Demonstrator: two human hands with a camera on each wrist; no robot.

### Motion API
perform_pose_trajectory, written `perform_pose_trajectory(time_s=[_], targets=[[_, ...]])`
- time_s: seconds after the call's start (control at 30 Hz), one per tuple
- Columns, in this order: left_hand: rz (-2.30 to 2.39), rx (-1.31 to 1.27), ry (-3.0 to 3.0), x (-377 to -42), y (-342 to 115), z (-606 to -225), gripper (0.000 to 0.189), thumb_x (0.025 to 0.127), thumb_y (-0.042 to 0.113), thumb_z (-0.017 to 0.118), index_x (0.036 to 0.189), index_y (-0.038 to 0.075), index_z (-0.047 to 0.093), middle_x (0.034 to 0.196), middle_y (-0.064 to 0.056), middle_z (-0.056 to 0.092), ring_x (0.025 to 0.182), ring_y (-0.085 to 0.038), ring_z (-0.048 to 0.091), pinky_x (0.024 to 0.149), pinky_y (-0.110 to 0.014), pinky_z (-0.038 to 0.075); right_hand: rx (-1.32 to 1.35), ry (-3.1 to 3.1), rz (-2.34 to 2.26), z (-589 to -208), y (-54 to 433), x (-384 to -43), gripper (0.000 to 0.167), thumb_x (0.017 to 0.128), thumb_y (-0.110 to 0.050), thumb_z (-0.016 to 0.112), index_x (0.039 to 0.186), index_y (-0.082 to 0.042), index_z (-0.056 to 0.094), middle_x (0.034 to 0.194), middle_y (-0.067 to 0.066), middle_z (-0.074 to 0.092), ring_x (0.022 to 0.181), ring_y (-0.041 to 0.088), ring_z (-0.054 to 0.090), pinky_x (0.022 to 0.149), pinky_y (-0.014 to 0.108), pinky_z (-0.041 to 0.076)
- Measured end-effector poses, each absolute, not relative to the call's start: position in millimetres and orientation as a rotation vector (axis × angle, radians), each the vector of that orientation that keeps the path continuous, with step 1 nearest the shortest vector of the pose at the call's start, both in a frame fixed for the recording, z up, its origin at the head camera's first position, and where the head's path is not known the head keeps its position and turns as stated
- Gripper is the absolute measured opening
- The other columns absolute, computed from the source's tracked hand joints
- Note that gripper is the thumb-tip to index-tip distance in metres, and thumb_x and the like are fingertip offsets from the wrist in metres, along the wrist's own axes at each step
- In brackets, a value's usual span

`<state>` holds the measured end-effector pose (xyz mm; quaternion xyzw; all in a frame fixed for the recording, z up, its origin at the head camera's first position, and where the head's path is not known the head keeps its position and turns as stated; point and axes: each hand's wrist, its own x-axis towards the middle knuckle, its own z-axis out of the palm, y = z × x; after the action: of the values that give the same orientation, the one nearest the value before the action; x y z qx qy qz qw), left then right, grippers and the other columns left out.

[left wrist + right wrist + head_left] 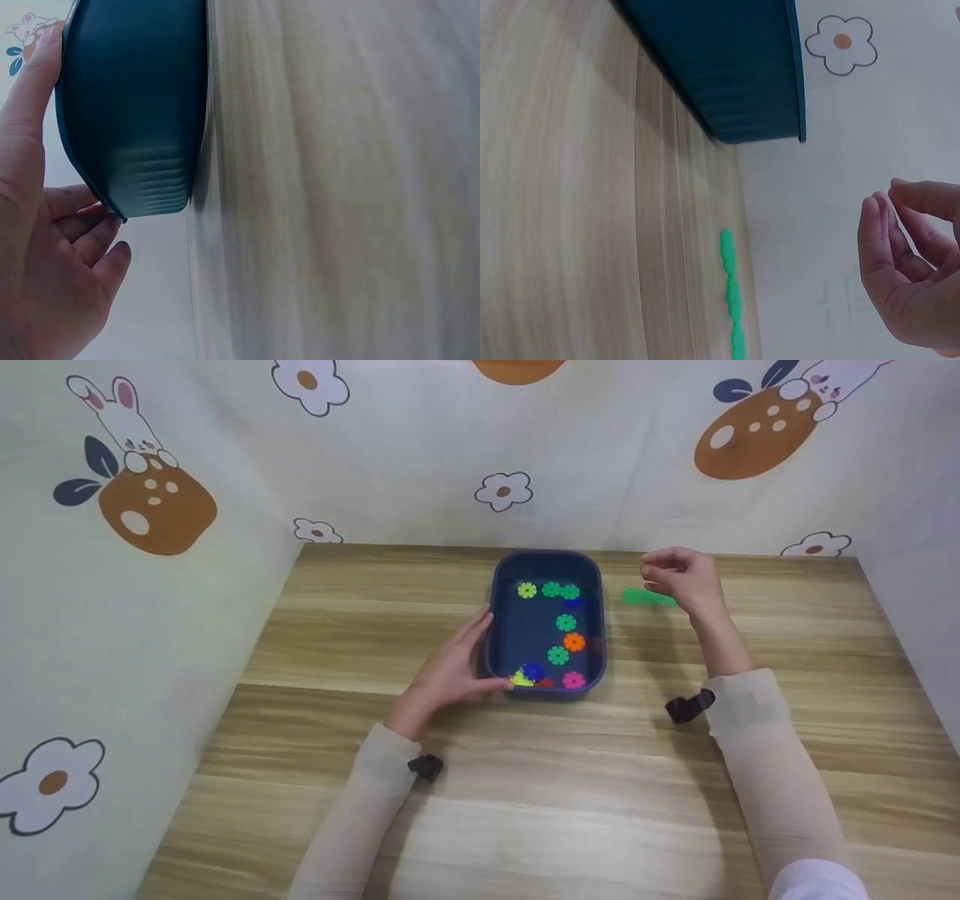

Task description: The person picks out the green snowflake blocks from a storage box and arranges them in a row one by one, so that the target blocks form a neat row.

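In the head view a dark blue plastic box sits on the table, with several small notched plastic discs inside. They include a yellow disc, an orange disc and a pink disc. My left hand holds the box at its near left corner, thumb on the near side and fingers along the left wall. To the right of the box, my right hand is raised with fingers loosely bent and nothing visible in them. Below it lies a green strip of joined discs, partly covered by the hand in the head view.
The wood-grain table carries the box near its back edge. Behind and to the left hangs a pale cloth printed with rabbits and flowers. Black wrist cameras sit on both sleeves, the right one above the table.
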<state>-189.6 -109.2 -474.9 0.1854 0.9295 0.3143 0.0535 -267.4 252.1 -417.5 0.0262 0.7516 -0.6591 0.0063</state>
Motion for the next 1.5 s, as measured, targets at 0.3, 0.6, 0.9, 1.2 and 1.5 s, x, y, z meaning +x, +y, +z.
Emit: perform_pose_trajectory(time_s=[0.3,0.6,0.9,1.2,1.5], targets=[[0.946,0.553,2.818,-189,-109,-475,0.118,0.069,0.066,0.08,0.16,0.019,0.022,0.169,0.004,0.015,0.153,-0.025,0.027,0.121,-0.048,0.032,-0.092,2.349,-1.966,-417,225,-266,0.023,0.093,-0.006,0.068,0.113,0.006,0.067,0.087,-0.008,0.07,0.077,0.002,0.069,0.074,0.02,0.061],[0.954,0.556,2.816,-189,-110,-474,0.118,0.069,0.067,0.08,0.16,0.02,0.021,0.169,0.003,0.014,0.153,-0.024,0.026,0.122,-0.047,0.031,-0.26,2.338,-1.852,-418,181,-260,0.032,0.092,-0.007,0.07,0.119,0.011,0.064,0.095,-0.003,0.072,0.085,0.008,0.071,0.075,0.018,0.06],[0.98,0.544,2.795,-189,-110,-474,0.116,0.071,0.068,0.078,0.16,0.021,0.021,0.169,0.005,0.013,0.153,-0.025,0.028,0.121,-0.049,0.032,-0.527,2.316,-1.538,-436,140,-255,0.027,0.091,-0.002,0.069,0.117,0.005,0.068,0.116,0.026,0.069,0.093,0.018,0.07,0.081,0.019,0.059],[0.958,0.626,2.823,-189,-109,-475,0.115,0.072,0.066,0.078,0.159,0.014,0.024,0.169,-0.001,0.016,0.152,-0.026,0.03,0.12,-0.046,0.035,-0.647,2.312,-1.127,-461,125,-250,0.032,0.085,-0.005,0.076,0.115,0.003,0.071,0.109,0.02,0.074,0.094,0.022,0.071,0.085,0.029,0.059],[0.968,0.61,2.83,-189,-112,-474,0.115,0.072,0.063,0.08,0.16,0.015,0.023,0.169,-0.002,0.016,0.151,-0.026,0.03,0.12,-0.046,0.035,-0.841,2.408,-0.742,-464,118,-245,0.021,0.08,-0.012,0.082,0.098,-0.005,0.074,0.092,0.008,0.072,0.081,0.015,0.059,0.075,0.028,0.051]])
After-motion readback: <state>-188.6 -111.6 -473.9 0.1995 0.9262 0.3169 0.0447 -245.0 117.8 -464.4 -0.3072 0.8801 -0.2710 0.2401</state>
